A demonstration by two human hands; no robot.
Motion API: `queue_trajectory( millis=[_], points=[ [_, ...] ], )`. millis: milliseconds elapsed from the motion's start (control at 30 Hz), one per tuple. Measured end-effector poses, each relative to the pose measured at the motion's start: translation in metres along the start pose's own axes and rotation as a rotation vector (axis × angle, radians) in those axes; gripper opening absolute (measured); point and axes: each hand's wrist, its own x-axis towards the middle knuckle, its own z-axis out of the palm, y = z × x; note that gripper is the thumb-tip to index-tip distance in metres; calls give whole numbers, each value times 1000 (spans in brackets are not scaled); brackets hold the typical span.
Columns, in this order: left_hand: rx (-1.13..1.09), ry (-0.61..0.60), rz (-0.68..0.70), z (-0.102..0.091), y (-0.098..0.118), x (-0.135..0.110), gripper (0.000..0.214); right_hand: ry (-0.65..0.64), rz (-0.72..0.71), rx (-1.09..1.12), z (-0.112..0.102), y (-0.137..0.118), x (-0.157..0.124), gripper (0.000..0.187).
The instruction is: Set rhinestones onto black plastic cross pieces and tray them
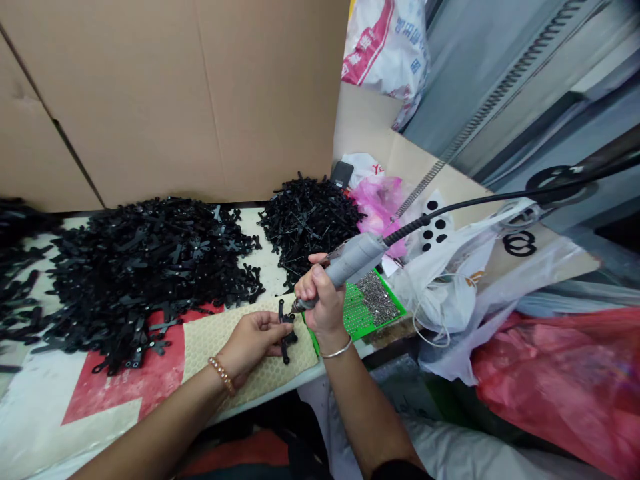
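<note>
My left hand (pixel 250 341) rests on a cream honeycomb mat (pixel 260 377) and pinches a small black cross-shaped plastic part (pixel 286 333). My right hand (pixel 320 293) grips a grey electric screwdriver (pixel 350 261) whose tip points down onto that part. A black cable (pixel 480 200) leads from the driver's rear to the right. Just right of my right hand lies a green tray (pixel 363 317) with a heap of tiny silver screws (pixel 374 297).
A large pile of black plastic parts (pixel 140 267) covers the table's left half; a smaller pile (pixel 310 220) lies behind my hands. Cardboard sheets (pixel 175 100) stand at the back. Pink, white and red plastic bags (pixel 560 380) crowd the right side.
</note>
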Motion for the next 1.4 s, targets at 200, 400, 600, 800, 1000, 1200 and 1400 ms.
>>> queue_trajectory(
  millis=[200, 400, 600, 800, 1000, 1200, 1400],
  points=[
    [-10, 4, -3, 0, 1, -1, 28, -3, -4, -10, 0, 1, -1, 49],
    [-9, -11, 11, -2, -3, 3, 39, -18, -20, -35, 1, 2, -2, 48],
    [-23, -17, 4, -1, -1, 1, 38, -27, -51, -58, 1, 1, -4, 45],
    [-11, -7, 6, -1, 0, 0, 35, -29, -58, -61, 2, 2, -4, 45],
    [-2, -6, -2, 0, -1, 0, 34, -38, -50, -79, 2, 3, -5, 46],
    [11, 5, -5, 1, 0, 0, 34, -62, -44, -118, 0, 5, -5, 46],
    [20, 23, 9, 1, -1, 0, 31, -110, 3, -156, -2, 10, -4, 44]
  ],
)
